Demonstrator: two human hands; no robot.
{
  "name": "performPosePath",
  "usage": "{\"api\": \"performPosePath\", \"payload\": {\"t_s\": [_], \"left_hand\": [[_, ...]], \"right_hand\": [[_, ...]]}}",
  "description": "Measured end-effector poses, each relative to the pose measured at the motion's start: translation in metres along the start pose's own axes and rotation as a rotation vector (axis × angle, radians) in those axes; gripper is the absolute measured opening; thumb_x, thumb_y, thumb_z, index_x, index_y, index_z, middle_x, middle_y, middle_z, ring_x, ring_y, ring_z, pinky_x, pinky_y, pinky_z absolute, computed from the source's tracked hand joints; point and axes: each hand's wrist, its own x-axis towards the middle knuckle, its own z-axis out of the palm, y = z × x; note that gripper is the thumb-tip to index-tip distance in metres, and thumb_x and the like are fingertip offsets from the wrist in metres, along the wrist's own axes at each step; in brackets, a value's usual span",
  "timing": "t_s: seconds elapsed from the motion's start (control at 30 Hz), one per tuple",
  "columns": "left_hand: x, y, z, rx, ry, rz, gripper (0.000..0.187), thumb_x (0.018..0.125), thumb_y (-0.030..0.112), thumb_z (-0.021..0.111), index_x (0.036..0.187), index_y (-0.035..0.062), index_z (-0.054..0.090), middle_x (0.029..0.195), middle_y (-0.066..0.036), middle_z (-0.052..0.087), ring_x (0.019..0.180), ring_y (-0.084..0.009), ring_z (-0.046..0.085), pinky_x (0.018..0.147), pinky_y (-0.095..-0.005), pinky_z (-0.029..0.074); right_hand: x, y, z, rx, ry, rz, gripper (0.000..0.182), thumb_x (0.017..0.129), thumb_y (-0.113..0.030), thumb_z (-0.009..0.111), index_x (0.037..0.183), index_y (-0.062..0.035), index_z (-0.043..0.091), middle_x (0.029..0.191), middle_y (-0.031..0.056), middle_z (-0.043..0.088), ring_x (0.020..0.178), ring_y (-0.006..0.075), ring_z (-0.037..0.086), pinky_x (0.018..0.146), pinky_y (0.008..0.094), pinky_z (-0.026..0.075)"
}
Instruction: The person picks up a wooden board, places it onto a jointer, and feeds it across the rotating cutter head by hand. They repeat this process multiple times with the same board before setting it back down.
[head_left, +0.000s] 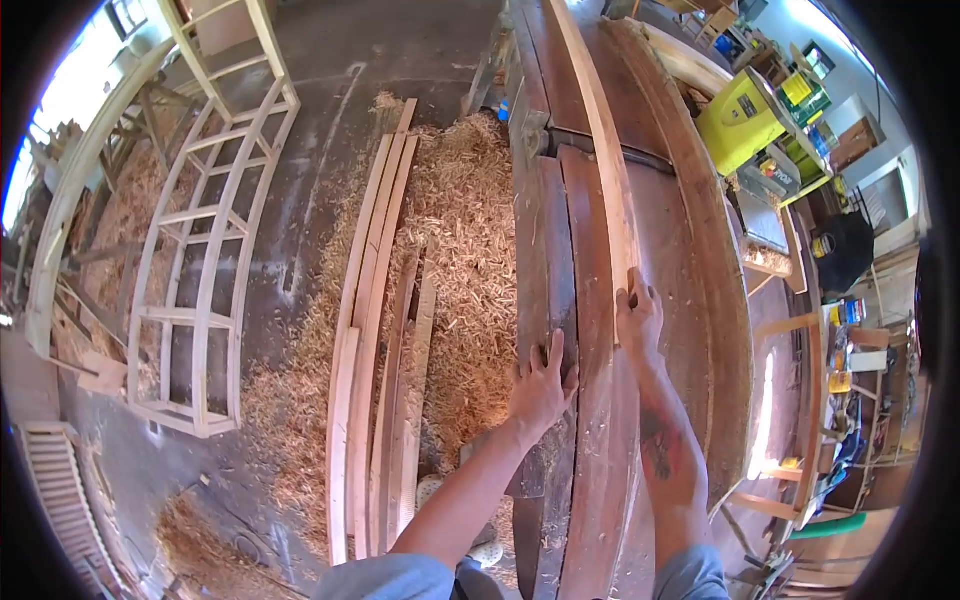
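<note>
A long, pale wooden board (603, 130) lies lengthwise on the dark wooden workbench (690, 300). Its near end is in my right hand (641, 318), whose fingers and thumb close around the edges. My left hand (541, 388) rests on the left edge of the bench with fingers spread, apart from the board and holding nothing.
Left of the bench, several pale wood strips (365, 270) lie on the floor among heaped shavings (465, 240). Farther left stands a ladder-like wooden frame (212, 240). A yellow-green container (738, 118) and cluttered shelving (850, 370) line the right side.
</note>
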Motion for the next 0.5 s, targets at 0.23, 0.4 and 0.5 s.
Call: {"api": "performPosePath", "payload": {"t_s": [0.23, 0.4, 0.5], "left_hand": [[-0.001, 0.002, 0.0, 0.014, 0.035, -0.005, 0.073, 0.1, 0.047, 0.038, 0.155, 0.0111, 0.006, 0.135, -0.038, 0.045, 0.123, -0.0495, 0.05, 0.106, -0.0593, 0.036], [0.0, 0.0, 0.004, -0.045, 0.014, -0.038, 0.073, 0.1, 0.047, 0.039, 0.154, 0.0089, 0.007, 0.137, -0.035, 0.044, 0.124, -0.0496, 0.048, 0.111, -0.0634, 0.026], [0.003, 0.003, -0.001, -0.071, -0.077, -0.074, 0.074, 0.101, 0.049, 0.035, 0.155, 0.01, 0.002, 0.143, -0.033, 0.037, 0.13, -0.0468, 0.043, 0.114, -0.0575, 0.025]], "right_hand": [[0.028, -0.002, 0.017, -0.177, 0.152, -0.21, 0.039, 0.088, -0.016, 0.059, 0.127, -0.0075, 0.06, 0.108, 0.0171, 0.061, 0.099, 0.0334, 0.058, 0.088, 0.0416, 0.047], [0.045, 0.002, 0.031, -0.315, 0.161, -0.456, 0.041, 0.09, -0.012, 0.052, 0.129, 0.001, 0.055, 0.137, 0.0205, 0.051, 0.122, 0.0354, 0.052, 0.104, 0.0408, 0.042], [0.057, -0.004, 0.034, -0.176, 0.015, -0.441, 0.044, 0.09, -0.008, 0.05, 0.132, 0.0039, 0.05, 0.141, 0.0206, 0.049, 0.131, 0.0358, 0.046, 0.109, 0.0414, 0.039]]}}
